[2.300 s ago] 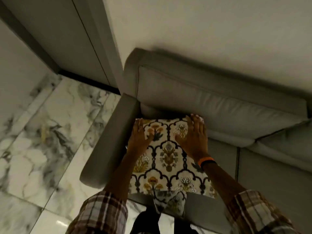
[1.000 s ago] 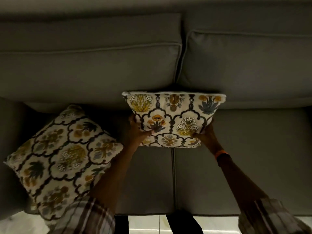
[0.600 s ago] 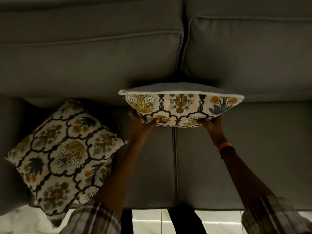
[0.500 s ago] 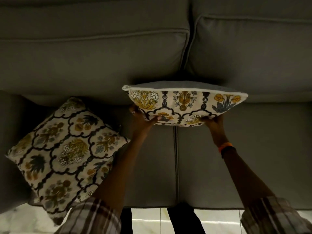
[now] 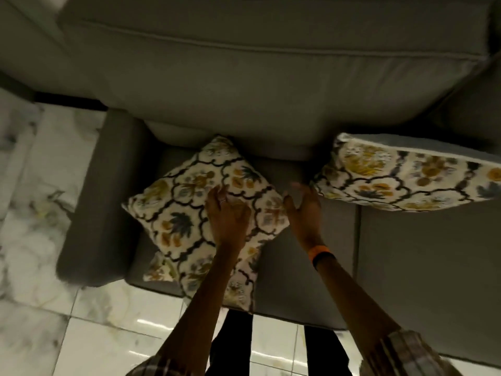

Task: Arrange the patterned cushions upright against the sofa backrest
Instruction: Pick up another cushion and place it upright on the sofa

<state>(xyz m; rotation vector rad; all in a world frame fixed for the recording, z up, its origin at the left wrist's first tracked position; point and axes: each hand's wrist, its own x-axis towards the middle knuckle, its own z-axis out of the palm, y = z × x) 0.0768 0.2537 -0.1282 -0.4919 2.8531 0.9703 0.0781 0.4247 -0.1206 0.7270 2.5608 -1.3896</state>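
Two patterned cushions are on the grey sofa (image 5: 271,85), and I go from the biggest thing to the smallest. The sofa backrest takes the whole upper part of the view, with the armrest (image 5: 100,202) at the left and the marble floor (image 5: 35,191) beyond it.

The right cushion (image 5: 406,177) stands on its edge with its back against the backrest, so it looks already placed. The left cushion (image 5: 206,210) lies flat on the seat, turned like a diamond, one corner near the backrest and its lower part over the front edge of the seat. A second patterned piece shows under it; whether this is another cushion, I cannot tell.

The left hand (image 5: 227,215) rests on top of this flat cushion with fingers spread, pressing but not closed around anything. The right hand (image 5: 303,210) is open and empty, at the cushion's right corner; the picture is blurred there and contact is unclear. An orange band (image 5: 320,251) sits on that wrist.

Risks, in my judgement: the cushion hangs over the seat front, so a pull from one side only could slide it down to the floor. If it is raised on a corner it may roll sideways, or knock the standing cushion so that one falls forward.
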